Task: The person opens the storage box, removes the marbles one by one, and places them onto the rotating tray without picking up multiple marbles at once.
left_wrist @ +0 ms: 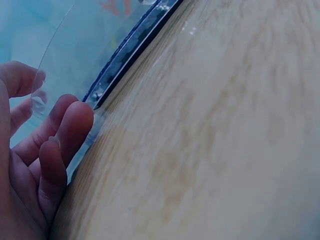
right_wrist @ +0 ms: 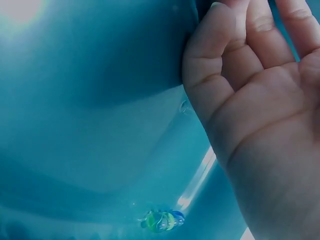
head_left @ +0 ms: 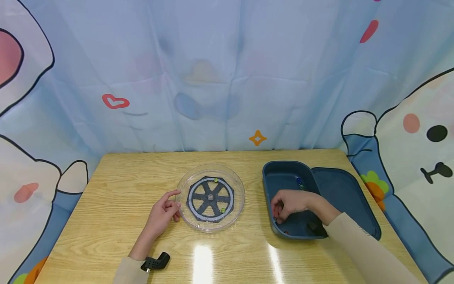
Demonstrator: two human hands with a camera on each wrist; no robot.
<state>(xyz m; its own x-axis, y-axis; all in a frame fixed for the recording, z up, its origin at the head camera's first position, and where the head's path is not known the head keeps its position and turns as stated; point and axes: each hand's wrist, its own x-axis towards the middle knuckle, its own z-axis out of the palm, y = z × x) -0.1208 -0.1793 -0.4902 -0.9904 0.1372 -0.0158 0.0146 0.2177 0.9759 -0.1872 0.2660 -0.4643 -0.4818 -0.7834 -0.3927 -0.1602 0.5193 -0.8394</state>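
Note:
A clear round dish lies on the wooden table, with a dark six-spoked wheel in it. Two small yellow-green marbles sit on the wheel's pale ring, a far marble and a near marble. My left hand touches the dish's left rim with its fingertips, the other fingers loosely bent. My right hand reaches down inside a blue bin, fingers curled by its left wall. I cannot tell whether it pinches anything. Glass marbles, green and blue, lie in the bin behind that hand.
A flat blue lid lies to the right of the bin, partly under the right forearm. A small reddish thing lies at the bin's near edge. Behind the wooden table hangs a printed curtain.

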